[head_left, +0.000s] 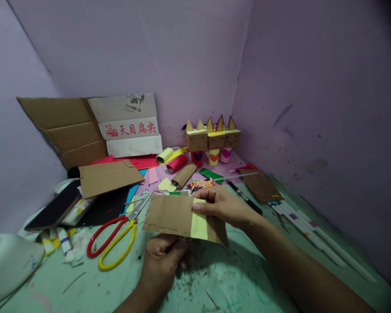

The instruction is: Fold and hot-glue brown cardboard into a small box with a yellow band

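Observation:
A flat piece of brown cardboard (169, 213) is held up over the table, tilted, with a pale yellow paper strip (199, 224) lying across its right part. My right hand (217, 203) pinches the far edge of this piece, thumb on top of the strip. Below the near edge, my left hand (163, 261) is closed with its fingers curled. Some of its fingertips are hidden by the cardboard, and I cannot make out what they hold. Open scissors (130, 219) with one red and one yellow handle lie just left of the cardboard.
Three cardboard-headed figures (215, 141) stand by the back wall. Paper rolls (177, 163) and scraps lie before them. An unfolded carton (127, 126) leans at back left. A white bowl (11, 265) sits at near left, markers (313, 234) at right, a black pen (244, 198) beyond my right hand.

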A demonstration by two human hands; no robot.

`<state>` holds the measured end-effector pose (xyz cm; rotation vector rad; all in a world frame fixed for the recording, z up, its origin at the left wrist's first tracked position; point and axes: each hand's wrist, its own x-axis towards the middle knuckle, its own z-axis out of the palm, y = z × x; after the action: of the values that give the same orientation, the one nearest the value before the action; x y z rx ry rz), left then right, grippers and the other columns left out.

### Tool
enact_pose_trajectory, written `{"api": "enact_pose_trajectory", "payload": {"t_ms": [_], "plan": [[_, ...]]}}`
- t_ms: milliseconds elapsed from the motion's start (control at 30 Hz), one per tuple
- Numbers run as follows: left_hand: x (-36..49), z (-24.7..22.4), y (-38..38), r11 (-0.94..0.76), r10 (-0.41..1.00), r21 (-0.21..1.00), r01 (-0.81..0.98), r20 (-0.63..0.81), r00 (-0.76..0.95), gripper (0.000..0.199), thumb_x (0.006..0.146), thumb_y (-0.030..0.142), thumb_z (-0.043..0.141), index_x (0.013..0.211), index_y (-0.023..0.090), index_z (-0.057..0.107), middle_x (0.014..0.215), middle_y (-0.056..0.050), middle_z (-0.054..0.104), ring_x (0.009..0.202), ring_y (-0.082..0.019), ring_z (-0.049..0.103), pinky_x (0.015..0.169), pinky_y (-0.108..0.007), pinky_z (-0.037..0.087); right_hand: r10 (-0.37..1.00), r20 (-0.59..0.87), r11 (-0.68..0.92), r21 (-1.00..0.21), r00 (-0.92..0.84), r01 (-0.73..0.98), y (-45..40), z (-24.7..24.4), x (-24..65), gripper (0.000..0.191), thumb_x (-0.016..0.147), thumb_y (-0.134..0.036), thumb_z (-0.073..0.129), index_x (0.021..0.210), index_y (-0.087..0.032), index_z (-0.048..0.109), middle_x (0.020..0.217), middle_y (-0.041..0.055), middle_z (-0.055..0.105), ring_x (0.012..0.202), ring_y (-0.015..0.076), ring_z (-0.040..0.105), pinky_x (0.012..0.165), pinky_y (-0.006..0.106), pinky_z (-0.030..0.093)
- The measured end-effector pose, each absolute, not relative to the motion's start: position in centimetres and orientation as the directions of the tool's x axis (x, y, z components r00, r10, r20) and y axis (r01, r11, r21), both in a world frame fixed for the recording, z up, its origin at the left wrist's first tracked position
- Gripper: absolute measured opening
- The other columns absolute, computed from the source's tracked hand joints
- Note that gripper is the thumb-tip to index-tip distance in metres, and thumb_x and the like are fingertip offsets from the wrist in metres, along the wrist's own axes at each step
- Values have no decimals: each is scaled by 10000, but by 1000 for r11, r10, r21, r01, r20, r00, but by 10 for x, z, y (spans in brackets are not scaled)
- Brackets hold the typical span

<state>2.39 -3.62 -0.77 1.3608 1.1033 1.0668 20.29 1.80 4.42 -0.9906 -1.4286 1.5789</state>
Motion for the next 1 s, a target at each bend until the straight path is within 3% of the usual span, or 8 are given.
{"api": "enact_pose_trajectory", "payload": {"t_ms": [133, 267, 400, 500, 567, 667, 833, 1000], "plan": [[23, 0, -41, 78, 987, 996, 44, -83, 138, 309, 720, 397, 605, 538, 148, 605, 391, -9, 580, 302, -64, 397, 350, -173, 285, 897, -102, -139, -989, -429, -56, 24, 50, 196, 177, 638, -309, 731, 684, -152, 665, 601, -38, 604, 527, 68, 516, 527, 192, 386], [18, 1, -42, 152, 982, 976, 154, -167, 91, 302, 678, 328, 598, 431, 161, 548, 339, 10, 512, 320, -83, 408, 377, -197, 321, 848, -200, -221, -975, -491, 16, 25, 53, 190, 232, 579, -326, 776, 659, -144, 657, 567, -41, 588, 484, 59, 490, 478, 185, 361], [18, -2, -36, 253, 944, 944, 212, -289, 162, 119, 587, 257, 593, 541, 158, 641, 428, 21, 553, 333, -85, 381, 381, -220, 326, 852, -286, -292, -955, -438, 56, 23, 45, 193, 311, 501, -366, 822, 618, -145, 636, 539, -50, 572, 468, 58, 474, 445, 184, 334], [19, -1, -32, 146, 931, 971, 188, -199, 306, 179, 623, 301, 600, 698, 165, 689, 629, -20, 644, 536, -143, 510, 517, -248, 409, 869, -289, -298, -954, -401, 41, 22, 39, 197, 328, 507, -397, 817, 609, -155, 619, 539, -57, 561, 475, 55, 466, 454, 183, 333], [18, 0, -32, 36, 928, 963, 269, -132, 349, 186, 693, 312, 561, 635, 162, 654, 625, -24, 603, 628, -162, 505, 585, -263, 407, 873, -290, -298, -954, -391, 42, 23, 37, 198, 320, 518, -394, 813, 606, -159, 614, 539, -54, 560, 476, 57, 465, 453, 187, 330], [16, 0, -33, -42, 926, 907, 418, -121, 357, 295, 731, 326, 494, 481, 170, 486, 524, 13, 420, 537, -125, 371, 506, -255, 312, 874, -295, -299, -953, -387, 51, 26, 34, 199, 303, 535, -382, 806, 609, -161, 613, 543, -45, 564, 477, 65, 470, 448, 195, 324], [18, -4, -33, -54, 933, 905, 421, -104, 343, 321, 697, 337, 459, 451, 205, 300, 507, 46, 252, 495, -99, 243, 460, -255, 197, 880, -271, -275, -960, -389, 46, 30, 28, 202, 297, 564, -394, 788, 640, -155, 629, 549, -43, 562, 486, 66, 475, 463, 197, 328], [18, -5, -32, 17, 926, 907, 422, -174, 336, 332, 705, 368, 452, 435, 215, 334, 434, 57, 287, 432, -94, 267, 428, -250, 189, 877, -303, -311, -950, -373, 43, 30, 25, 202, 320, 532, -403, 807, 628, -164, 619, 539, -44, 565, 475, 71, 479, 449, 198, 329]]}}
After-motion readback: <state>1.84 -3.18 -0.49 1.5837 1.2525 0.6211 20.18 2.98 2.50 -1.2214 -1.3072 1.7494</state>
